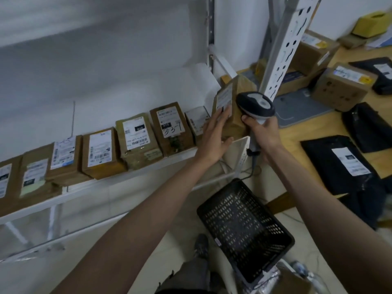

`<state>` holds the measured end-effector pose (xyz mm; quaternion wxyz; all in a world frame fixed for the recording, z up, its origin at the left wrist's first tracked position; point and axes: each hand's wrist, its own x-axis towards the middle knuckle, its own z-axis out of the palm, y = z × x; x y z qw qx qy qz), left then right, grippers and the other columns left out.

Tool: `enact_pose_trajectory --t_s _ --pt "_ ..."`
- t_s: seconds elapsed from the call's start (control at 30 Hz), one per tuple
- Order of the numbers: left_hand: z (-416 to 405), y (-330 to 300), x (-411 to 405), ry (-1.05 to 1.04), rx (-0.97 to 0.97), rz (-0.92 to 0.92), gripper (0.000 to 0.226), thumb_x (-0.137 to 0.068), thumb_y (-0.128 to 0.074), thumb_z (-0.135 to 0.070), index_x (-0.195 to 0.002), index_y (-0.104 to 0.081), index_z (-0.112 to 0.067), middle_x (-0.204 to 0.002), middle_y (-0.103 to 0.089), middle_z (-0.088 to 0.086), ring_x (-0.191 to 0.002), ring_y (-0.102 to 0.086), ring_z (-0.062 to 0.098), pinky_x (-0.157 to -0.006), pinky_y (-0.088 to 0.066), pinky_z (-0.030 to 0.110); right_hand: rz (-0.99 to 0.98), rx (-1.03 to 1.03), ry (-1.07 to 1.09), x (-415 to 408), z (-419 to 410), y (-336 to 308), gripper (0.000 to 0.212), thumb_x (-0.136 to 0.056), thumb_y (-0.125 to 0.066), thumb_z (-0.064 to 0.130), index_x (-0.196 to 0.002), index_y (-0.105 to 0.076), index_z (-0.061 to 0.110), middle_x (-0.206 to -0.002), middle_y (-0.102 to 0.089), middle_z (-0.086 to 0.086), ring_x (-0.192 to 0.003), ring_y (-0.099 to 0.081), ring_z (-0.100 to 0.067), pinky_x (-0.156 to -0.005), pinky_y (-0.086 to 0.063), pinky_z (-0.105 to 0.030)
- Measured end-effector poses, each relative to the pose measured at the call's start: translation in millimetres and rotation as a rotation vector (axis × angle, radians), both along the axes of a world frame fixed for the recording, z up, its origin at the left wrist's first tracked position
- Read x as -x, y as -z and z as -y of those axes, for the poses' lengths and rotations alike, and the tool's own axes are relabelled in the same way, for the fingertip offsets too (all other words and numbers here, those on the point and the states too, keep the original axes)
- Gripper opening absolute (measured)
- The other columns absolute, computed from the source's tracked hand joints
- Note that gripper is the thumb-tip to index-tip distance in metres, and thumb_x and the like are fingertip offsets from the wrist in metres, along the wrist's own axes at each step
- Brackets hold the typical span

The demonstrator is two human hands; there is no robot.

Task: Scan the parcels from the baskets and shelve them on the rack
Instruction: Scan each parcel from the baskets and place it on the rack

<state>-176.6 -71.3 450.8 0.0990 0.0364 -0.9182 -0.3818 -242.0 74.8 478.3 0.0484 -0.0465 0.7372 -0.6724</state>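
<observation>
A brown cardboard parcel (238,98) with a white label stands upright at the right end of the white rack shelf (127,177). My left hand (214,136) lies against its labelled front with fingers straight. My right hand (263,132) grips a black and white barcode scanner (254,105) by its handle, the head right beside the parcel's label. Several more labelled brown parcels (169,126) stand in a row along the shelf to the left. A black perforated basket (244,228) sits below my arms and looks empty.
A white perforated rack upright (286,49) rises just behind the scanner. A wooden table (339,124) at right holds brown boxes (343,88), black mailer bags (337,164) and a grey pad (301,109). The scanner's cable hangs down by the shelf end. My shoe (201,245) is on the tiled floor.
</observation>
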Motion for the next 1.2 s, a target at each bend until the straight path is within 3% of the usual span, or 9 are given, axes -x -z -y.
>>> enact_pose_trajectory --t_s 0.1,0.23,0.3,0.4,0.6,0.8,1.0,1.1,1.2 --pt "-8 4 12 -0.018 -0.008 0.028 0.089 -0.091 -0.071 -0.010 -0.162 -0.017 -0.024 -0.167 -0.017 0.008 -0.152 -0.016 0.031 -0.122 -0.023 0.052 0.008 -0.092 0.018 19 0 11 0.048 -0.090 -0.077 0.018 -0.133 -0.060 0.006 -0.140 -0.055 -0.014 -0.130 -0.054 -0.030 -0.110 -0.046 -0.046" --pt "-21 10 24 -0.077 0.026 0.063 0.089 -0.093 -0.070 -0.013 -0.162 -0.015 -0.022 -0.168 -0.012 0.008 -0.154 -0.010 0.029 -0.125 -0.012 0.050 -0.021 -0.003 0.021 26 0 25 0.034 -0.090 -0.075 0.012 -0.114 -0.062 0.032 -0.117 -0.069 0.005 -0.108 -0.065 -0.001 -0.095 -0.055 -0.028" --pt "-26 14 30 -0.104 0.074 0.086 0.089 -0.094 -0.069 -0.014 -0.162 -0.012 -0.023 -0.168 -0.009 0.006 -0.154 -0.009 0.031 -0.126 -0.009 0.049 0.012 0.028 0.023 30 -1 33 0.029 -0.093 -0.073 0.013 -0.116 -0.064 0.029 -0.112 -0.070 0.008 -0.104 -0.066 0.000 -0.090 -0.055 -0.023" --pt "-32 20 36 -0.122 0.169 0.116 0.089 -0.095 -0.067 -0.016 -0.162 -0.009 -0.025 -0.168 -0.009 0.007 -0.152 -0.012 0.032 -0.124 -0.015 0.049 0.028 0.022 0.030 37 -2 42 0.023 -0.094 -0.071 0.016 -0.116 -0.067 0.021 -0.108 -0.073 0.004 -0.100 -0.068 -0.006 -0.088 -0.056 -0.026" --pt "-27 29 48 -0.147 0.379 0.205 0.090 -0.096 -0.064 -0.016 -0.162 -0.005 -0.031 -0.169 -0.009 0.004 -0.147 -0.021 0.038 -0.114 -0.034 0.060 -0.039 -0.088 0.015 45 -4 48 0.025 -0.093 -0.073 0.017 -0.103 -0.063 0.038 -0.099 -0.065 0.022 -0.088 -0.060 0.019 -0.079 -0.050 -0.010" --pt "-21 33 54 -0.142 0.550 0.223 0.087 -0.097 -0.063 -0.016 -0.161 -0.006 -0.031 -0.164 -0.019 0.008 -0.140 -0.032 0.037 -0.109 -0.040 0.057 -0.111 -0.120 -0.018 47 -8 53 0.029 -0.091 -0.076 0.017 -0.116 -0.064 0.027 -0.110 -0.068 0.009 -0.097 -0.061 0.015 -0.084 -0.049 -0.009" --pt "-13 37 59 -0.109 0.649 0.238 0.086 -0.093 -0.065 -0.008 -0.161 -0.015 -0.026 -0.162 -0.021 0.008 -0.137 -0.032 0.037 -0.107 -0.041 0.054 -0.043 -0.195 -0.015 46 -8 68 0.022 -0.091 -0.075 0.023 -0.110 -0.065 0.028 -0.095 -0.064 0.026 -0.086 -0.057 0.020 -0.072 -0.045 -0.001" --pt "-10 36 65 -0.103 0.666 0.241 0.083 -0.090 -0.066 -0.007 -0.158 -0.022 -0.025 -0.158 -0.027 0.008 -0.135 -0.034 0.036 -0.105 -0.040 0.051 -0.023 -0.215 -0.041 44 -8 70 0.020 -0.090 -0.076 0.023 -0.107 -0.066 0.030 -0.093 -0.064 0.026 -0.086 -0.059 0.015 -0.070 -0.045 0.000" --pt "-10 35 71 -0.080 0.705 0.261 0.081 -0.087 -0.068 -0.009 -0.155 -0.026 -0.024 -0.157 -0.029 0.008 -0.136 -0.032 0.037 -0.107 -0.039 0.051 -0.024 -0.221 -0.065 41 -6 71 0.023 -0.090 -0.075 0.019 -0.112 -0.069 0.020 -0.099 -0.070 0.010 -0.092 -0.063 0.001 -0.073 -0.046 -0.003"
